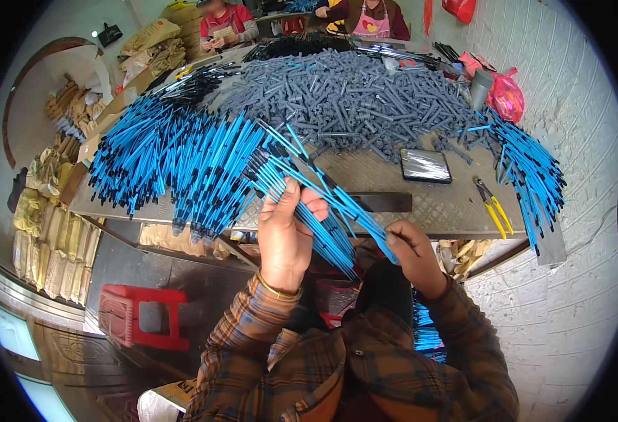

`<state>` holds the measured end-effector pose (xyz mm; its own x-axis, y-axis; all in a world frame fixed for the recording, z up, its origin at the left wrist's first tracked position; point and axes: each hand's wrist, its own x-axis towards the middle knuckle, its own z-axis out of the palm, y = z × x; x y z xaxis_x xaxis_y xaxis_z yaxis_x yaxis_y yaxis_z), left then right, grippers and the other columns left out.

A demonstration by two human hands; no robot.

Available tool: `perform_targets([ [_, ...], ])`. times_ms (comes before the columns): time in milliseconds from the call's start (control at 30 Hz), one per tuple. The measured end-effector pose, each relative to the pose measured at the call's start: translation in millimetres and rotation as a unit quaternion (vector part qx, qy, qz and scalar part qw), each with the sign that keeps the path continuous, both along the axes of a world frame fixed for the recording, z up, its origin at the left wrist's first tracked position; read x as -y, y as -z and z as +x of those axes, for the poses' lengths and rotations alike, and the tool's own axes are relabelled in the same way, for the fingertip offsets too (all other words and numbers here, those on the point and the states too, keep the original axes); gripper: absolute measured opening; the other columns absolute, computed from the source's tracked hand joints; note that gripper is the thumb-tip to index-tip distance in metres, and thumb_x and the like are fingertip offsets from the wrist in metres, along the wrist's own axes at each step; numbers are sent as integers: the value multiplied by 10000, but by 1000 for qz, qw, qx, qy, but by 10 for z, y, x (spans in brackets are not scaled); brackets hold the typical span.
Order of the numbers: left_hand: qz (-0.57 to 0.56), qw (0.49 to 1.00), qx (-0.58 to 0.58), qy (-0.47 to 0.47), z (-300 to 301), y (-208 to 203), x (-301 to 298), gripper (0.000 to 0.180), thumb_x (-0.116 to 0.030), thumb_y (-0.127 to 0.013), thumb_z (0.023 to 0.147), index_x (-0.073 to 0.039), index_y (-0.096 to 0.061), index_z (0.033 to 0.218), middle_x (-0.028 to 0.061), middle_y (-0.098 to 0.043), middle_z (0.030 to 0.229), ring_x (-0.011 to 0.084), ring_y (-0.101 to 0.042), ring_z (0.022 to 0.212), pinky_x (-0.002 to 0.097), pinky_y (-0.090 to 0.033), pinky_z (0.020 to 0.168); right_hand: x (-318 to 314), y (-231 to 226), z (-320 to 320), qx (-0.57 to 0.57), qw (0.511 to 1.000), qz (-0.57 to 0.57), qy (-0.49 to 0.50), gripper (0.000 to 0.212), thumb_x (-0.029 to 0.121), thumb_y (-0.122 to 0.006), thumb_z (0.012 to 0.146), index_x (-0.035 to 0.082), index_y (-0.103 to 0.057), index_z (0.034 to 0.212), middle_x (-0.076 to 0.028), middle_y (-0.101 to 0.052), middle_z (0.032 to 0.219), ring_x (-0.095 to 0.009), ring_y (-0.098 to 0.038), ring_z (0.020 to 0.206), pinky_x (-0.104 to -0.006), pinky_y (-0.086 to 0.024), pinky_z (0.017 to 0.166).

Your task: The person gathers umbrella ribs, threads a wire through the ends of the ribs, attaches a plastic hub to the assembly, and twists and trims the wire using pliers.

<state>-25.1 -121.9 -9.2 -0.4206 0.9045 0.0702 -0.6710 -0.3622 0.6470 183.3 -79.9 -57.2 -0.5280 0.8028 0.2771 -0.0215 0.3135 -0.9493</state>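
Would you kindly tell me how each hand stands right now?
Left hand: closed, holding thin blue rods.
Right hand: closed, gripping blue rod ends.

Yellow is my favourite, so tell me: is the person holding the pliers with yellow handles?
No, the pliers lie on the table, while the left hand and right hand hold blue sticks.

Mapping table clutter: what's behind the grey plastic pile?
Behind the grey plastic pile: a heap of black pieces, a person in red, a person in a pink apron. Their lower bodies are covered.
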Motion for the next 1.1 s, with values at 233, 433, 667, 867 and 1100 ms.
perform_targets([
  [233, 58, 996, -39, -51, -12, 90, -56, 121, -96, -628, 847, -87, -551, 939, 46, -606, 777, 136, -575, 643, 268, -494, 587, 191, -153, -51, -27, 959, -273, -72, 87, 99, -449, 863, 71, -485, 936, 21, -471, 671, -39, -381, 515, -182, -299, 456],
  [433, 60, 989, -82, -110, 11, 100, -57, 192, -34, -662, 807, -81, -537, 944, 30, -589, 767, 123, -562, 641, 249, -474, 599, 236, -130, -61, -29, 935, -307, -176, 154, 57, -422, 861, 61, -444, 1013, -3, -476, 687, -44, -384, 516, -185, -302, 459],
  [667, 62, 974, -121, -181, 39, 40, -38, 222, 9, -658, 794, -76, -520, 947, 16, -569, 755, 120, -558, 672, 241, -464, 620, 342, 75, -184, -66, 986, -125, -91, 269, -23, -367, 864, 52, -393, 1121, -55, -522, 780, -50, -380, 522, -187, -305, 476],
  [867, 81, 972, -112, -189, 76, 21, -31, 158, -9, -605, 816, -72, -545, 948, 53, -585, 736, 127, -556, 622, 257, -456, 586, 383, 144, -182, -49, 981, -163, -96, 304, -10, -403, 860, 51, -387, 1157, -53, -533, 793, -48, -379, 527, -188, -310, 485],
  [1100, 46, 989, -100, -100, -88, 60, 107, 85, -61, -567, 858, -56, -549, 941, 48, -574, 703, 122, -536, 597, 234, -419, 544, 425, 289, -180, 32, 994, 106, -22, 378, 47, -477, 876, 26, -374, 1239, -42, -545, 816, -77, -488, 663, -218, -416, 619],
])
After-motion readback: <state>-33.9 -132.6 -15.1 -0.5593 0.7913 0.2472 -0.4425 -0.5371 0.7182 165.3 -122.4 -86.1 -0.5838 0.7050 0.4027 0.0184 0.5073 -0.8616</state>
